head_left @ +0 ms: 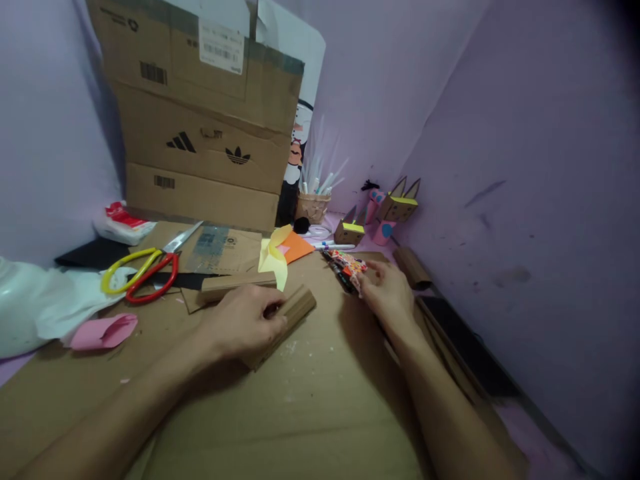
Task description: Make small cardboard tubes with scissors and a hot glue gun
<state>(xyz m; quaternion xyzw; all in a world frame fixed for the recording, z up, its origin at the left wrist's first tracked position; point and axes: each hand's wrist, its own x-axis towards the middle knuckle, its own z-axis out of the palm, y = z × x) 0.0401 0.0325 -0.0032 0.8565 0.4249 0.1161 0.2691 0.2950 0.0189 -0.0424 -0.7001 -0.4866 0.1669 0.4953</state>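
Observation:
My left hand (245, 323) is closed on a folded piece of cardboard (300, 303), thumb and fingers along its near side, and the piece slants up to the right. Further right, my right hand (387, 293) is curled at a small bundle with a bright red, orange and white pattern (350, 263); its fingertips pinch the near right edge. Dark pen-like sticks (340, 272) lie along the bundle's left side. What exactly the bundle is stays too blurred to name. Behind the left hand another folded cardboard strip (240, 285) lies flat.
Scissors (160, 260) with red and yellow handles lie at left, near a pink paper roll (104, 332). A large cardboard box (205, 120) stands behind. Yellow paper (274, 257), a cup of sticks (313, 205) and cardboard figures (400, 205) are further back. A cardboard tube (413, 268) rests by the wall.

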